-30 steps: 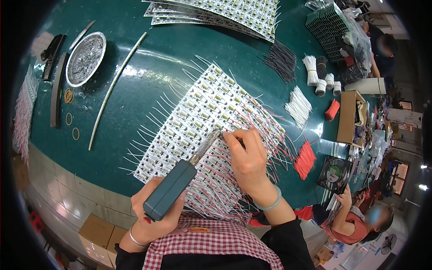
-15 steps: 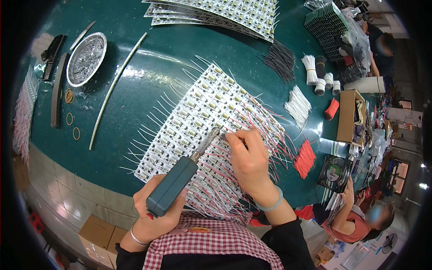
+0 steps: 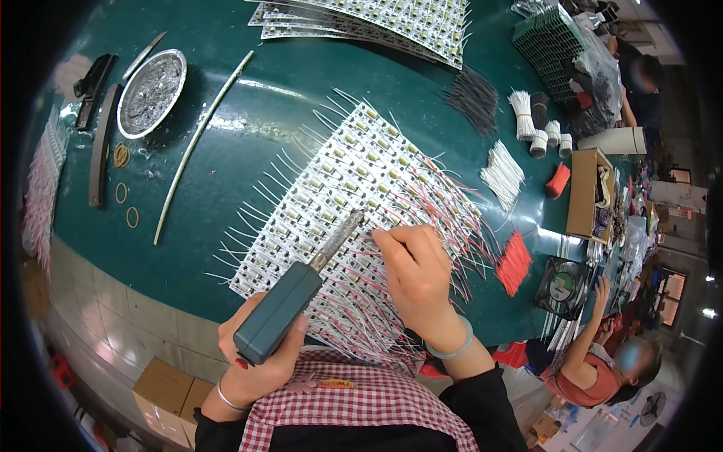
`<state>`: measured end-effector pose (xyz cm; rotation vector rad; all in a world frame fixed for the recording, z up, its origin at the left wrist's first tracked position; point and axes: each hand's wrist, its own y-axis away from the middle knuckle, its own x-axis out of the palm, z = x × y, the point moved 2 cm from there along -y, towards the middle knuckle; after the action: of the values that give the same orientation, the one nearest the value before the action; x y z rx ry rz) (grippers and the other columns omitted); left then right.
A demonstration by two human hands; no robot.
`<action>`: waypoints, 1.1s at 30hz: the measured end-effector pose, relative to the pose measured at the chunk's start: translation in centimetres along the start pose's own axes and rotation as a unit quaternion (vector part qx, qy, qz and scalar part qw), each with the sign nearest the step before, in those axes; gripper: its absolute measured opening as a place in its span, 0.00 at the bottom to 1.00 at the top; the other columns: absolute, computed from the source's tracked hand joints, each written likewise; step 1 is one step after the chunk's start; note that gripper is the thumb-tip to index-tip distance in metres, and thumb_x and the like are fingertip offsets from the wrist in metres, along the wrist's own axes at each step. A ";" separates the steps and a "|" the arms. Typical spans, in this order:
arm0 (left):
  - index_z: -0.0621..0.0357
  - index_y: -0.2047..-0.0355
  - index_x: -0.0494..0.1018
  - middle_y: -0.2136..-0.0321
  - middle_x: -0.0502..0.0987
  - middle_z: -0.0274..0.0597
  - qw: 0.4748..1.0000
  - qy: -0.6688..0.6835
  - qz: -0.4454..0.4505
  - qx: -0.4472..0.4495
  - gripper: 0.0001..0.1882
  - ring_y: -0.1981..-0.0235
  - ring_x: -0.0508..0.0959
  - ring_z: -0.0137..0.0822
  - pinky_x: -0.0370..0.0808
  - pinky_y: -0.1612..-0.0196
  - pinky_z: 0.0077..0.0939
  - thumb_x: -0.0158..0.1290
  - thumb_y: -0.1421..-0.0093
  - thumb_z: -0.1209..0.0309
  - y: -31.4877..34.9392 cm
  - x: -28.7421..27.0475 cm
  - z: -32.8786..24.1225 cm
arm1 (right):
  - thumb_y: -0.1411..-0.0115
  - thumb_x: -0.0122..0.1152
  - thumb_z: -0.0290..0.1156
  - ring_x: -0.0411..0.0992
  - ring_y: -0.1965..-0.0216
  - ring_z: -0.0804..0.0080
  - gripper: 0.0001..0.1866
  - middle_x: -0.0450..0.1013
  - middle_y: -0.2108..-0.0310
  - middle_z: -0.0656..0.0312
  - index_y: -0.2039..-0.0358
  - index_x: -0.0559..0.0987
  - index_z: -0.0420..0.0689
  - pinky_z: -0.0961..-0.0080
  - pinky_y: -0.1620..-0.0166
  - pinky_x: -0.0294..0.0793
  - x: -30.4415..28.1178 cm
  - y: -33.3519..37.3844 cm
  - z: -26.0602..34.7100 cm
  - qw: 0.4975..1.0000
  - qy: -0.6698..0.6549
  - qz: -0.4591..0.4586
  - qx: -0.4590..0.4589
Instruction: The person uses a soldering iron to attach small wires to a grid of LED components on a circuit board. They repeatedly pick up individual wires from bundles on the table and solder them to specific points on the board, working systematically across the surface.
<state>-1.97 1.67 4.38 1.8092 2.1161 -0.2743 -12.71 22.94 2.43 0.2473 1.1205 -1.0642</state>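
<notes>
A large white circuit board panel (image 3: pixel 320 192) with rows of small components lies on the green table in front of me. White wires stick out along its left edge; red and white wires (image 3: pixel 361 301) spread over its right and near parts. In my left hand (image 3: pixel 260 343) is a dark green soldering gun (image 3: pixel 279 313), its fingers wrapped round the handle. The metal tip points up and right over the middle of the panel. My right hand (image 3: pixel 418 275) is closed in a pinch just right of the tip, above the panel; what its fingertips hold is too small to make out.
A stack of similar panels (image 3: pixel 376 22) lies at the far edge. Black wires (image 3: pixel 472 102), white wires (image 3: pixel 502 177) and red wires (image 3: pixel 514 264) lie in piles on the right, near a fan (image 3: pixel 561 288). A dross-filled bowl (image 3: pixel 181 83) stands left. Another person (image 3: pixel 591 369) works at right.
The soldering gun has moved slightly left and toward me, and its tip stands farther from my right fingertips. My right hand stays pinched. The whole view has shifted a little.
</notes>
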 end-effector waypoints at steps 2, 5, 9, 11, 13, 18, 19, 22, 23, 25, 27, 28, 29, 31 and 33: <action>0.72 0.61 0.79 0.68 0.81 0.46 1.000 -0.004 0.004 -0.003 0.12 0.75 0.79 0.28 0.75 0.71 0.20 0.64 0.46 0.81 0.3 -0.1 0.2 | 0.54 0.61 0.15 0.71 0.65 0.58 0.20 0.72 0.63 0.56 0.56 0.80 0.36 0.66 0.65 0.73 0.7 0.4 -0.4 1.000 -0.002 -0.001 0.004; 0.71 0.62 0.79 0.69 0.81 0.45 1.000 0.006 0.004 -0.004 0.11 0.75 0.79 0.27 0.75 0.71 0.20 0.64 0.46 0.81 0.4 0.0 0.3 | 0.52 0.61 0.16 0.71 0.65 0.58 0.20 0.72 0.63 0.56 0.56 0.80 0.36 0.67 0.65 0.73 0.9 0.6 -0.4 1.000 0.004 0.003 0.008; 0.70 0.62 0.78 0.71 0.81 0.43 1.000 -0.007 0.007 -0.017 0.11 0.74 0.80 0.26 0.75 0.70 0.19 0.64 0.45 0.81 0.7 0.1 0.2 | 0.51 0.61 0.18 0.71 0.65 0.59 0.19 0.72 0.63 0.56 0.56 0.80 0.36 0.67 0.66 0.74 1.1 0.6 -0.3 1.000 0.009 0.004 0.003; 0.70 0.62 0.78 0.72 0.81 0.42 0.999 0.009 0.007 -0.033 0.11 0.74 0.80 0.26 0.76 0.70 0.19 0.64 0.45 0.81 0.8 0.2 0.3 | 0.51 0.62 0.18 0.71 0.66 0.60 0.18 0.72 0.63 0.56 0.57 0.80 0.35 0.68 0.66 0.74 1.2 0.6 -0.2 1.000 0.018 0.004 0.003; 0.70 0.62 0.78 0.72 0.81 0.42 0.999 0.021 0.005 -0.039 0.11 0.74 0.80 0.26 0.76 0.70 0.19 0.64 0.46 0.81 0.8 0.3 0.4 | 0.51 0.62 0.18 0.71 0.66 0.60 0.18 0.72 0.63 0.56 0.57 0.80 0.35 0.68 0.66 0.74 1.4 0.7 -0.3 1.000 0.023 0.003 0.003; 0.69 0.63 0.78 0.72 0.81 0.43 1.000 0.001 0.005 0.002 0.10 0.74 0.80 0.27 0.76 0.70 0.20 0.65 0.46 0.81 0.7 0.3 0.3 | 0.51 0.62 0.19 0.71 0.65 0.60 0.18 0.72 0.63 0.55 0.57 0.80 0.35 0.68 0.66 0.74 1.4 0.8 -0.2 1.000 0.028 0.001 0.004; 0.69 0.64 0.78 0.71 0.81 0.43 1.000 -0.002 0.005 0.000 0.10 0.74 0.80 0.27 0.76 0.70 0.20 0.64 0.46 0.82 0.7 0.3 0.3 | 0.51 0.62 0.19 0.71 0.65 0.59 0.18 0.72 0.63 0.55 0.57 0.80 0.35 0.68 0.66 0.74 1.4 0.7 -0.2 1.000 0.027 -0.001 0.002; 0.69 0.65 0.78 0.71 0.81 0.44 1.000 0.003 0.006 -0.015 0.09 0.74 0.80 0.28 0.76 0.70 0.21 0.64 0.47 0.82 0.6 0.3 0.1 | 0.51 0.62 0.19 0.72 0.65 0.59 0.18 0.72 0.63 0.55 0.57 0.80 0.34 0.68 0.66 0.74 1.3 0.6 -0.1 1.000 0.026 0.001 0.003; 0.69 0.66 0.78 0.71 0.81 0.44 1.000 0.013 0.005 -0.026 0.09 0.74 0.80 0.28 0.76 0.70 0.21 0.64 0.47 0.82 0.6 0.3 0.1 | 0.51 0.62 0.18 0.72 0.65 0.59 0.18 0.72 0.63 0.55 0.57 0.80 0.34 0.68 0.66 0.74 1.3 0.6 -0.1 1.000 0.026 0.003 0.003; 0.68 0.67 0.78 0.72 0.80 0.44 0.999 0.015 0.004 -0.033 0.09 0.74 0.81 0.29 0.75 0.70 0.21 0.65 0.48 0.82 0.6 0.4 0.1 | 0.51 0.62 0.18 0.72 0.65 0.59 0.18 0.72 0.63 0.55 0.57 0.80 0.34 0.68 0.66 0.75 1.3 0.5 0.0 1.000 0.030 0.003 0.002; 0.68 0.68 0.77 0.72 0.80 0.44 1.000 -0.001 0.004 -0.026 0.09 0.74 0.80 0.30 0.75 0.71 0.22 0.65 0.49 0.82 0.6 0.4 0.1 | 0.51 0.61 0.18 0.72 0.64 0.59 0.18 0.72 0.63 0.55 0.57 0.79 0.34 0.68 0.66 0.75 1.3 0.6 0.0 0.999 0.035 0.005 0.001; 0.68 0.68 0.77 0.73 0.79 0.44 1.000 -0.003 0.005 -0.024 0.08 0.75 0.80 0.31 0.75 0.71 0.22 0.65 0.49 0.82 0.7 0.4 0.2 | 0.52 0.61 0.18 0.72 0.64 0.59 0.18 0.72 0.63 0.55 0.57 0.79 0.34 0.68 0.66 0.75 1.3 0.6 0.0 0.999 0.038 0.007 0.001; 0.68 0.69 0.77 0.73 0.79 0.44 1.000 -0.005 0.006 -0.023 0.08 0.75 0.80 0.31 0.74 0.72 0.23 0.65 0.49 0.82 0.8 0.4 0.4 | 0.52 0.61 0.18 0.72 0.64 0.59 0.18 0.72 0.63 0.55 0.57 0.79 0.34 0.68 0.66 0.75 1.3 0.6 0.0 0.999 0.041 0.010 0.001; 0.67 0.69 0.77 0.73 0.78 0.44 1.000 -0.003 0.007 -0.023 0.08 0.76 0.80 0.32 0.74 0.72 0.23 0.65 0.49 0.82 0.8 0.4 0.4 | 0.52 0.61 0.18 0.72 0.64 0.59 0.18 0.72 0.63 0.55 0.57 0.79 0.34 0.68 0.66 0.75 1.3 0.6 0.1 0.999 0.046 0.012 0.003; 0.67 0.70 0.78 0.74 0.78 0.44 1.000 0.006 0.007 -0.028 0.08 0.76 0.79 0.33 0.73 0.73 0.24 0.65 0.50 0.82 0.6 0.4 0.1 | 0.52 0.61 0.18 0.72 0.64 0.59 0.19 0.72 0.63 0.55 0.57 0.79 0.34 0.69 0.66 0.75 1.4 0.6 0.1 0.999 0.049 0.013 0.003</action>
<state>-1.37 2.09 4.15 1.7970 2.0971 -0.2008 -12.09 22.40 1.19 0.3211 1.1981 -1.0415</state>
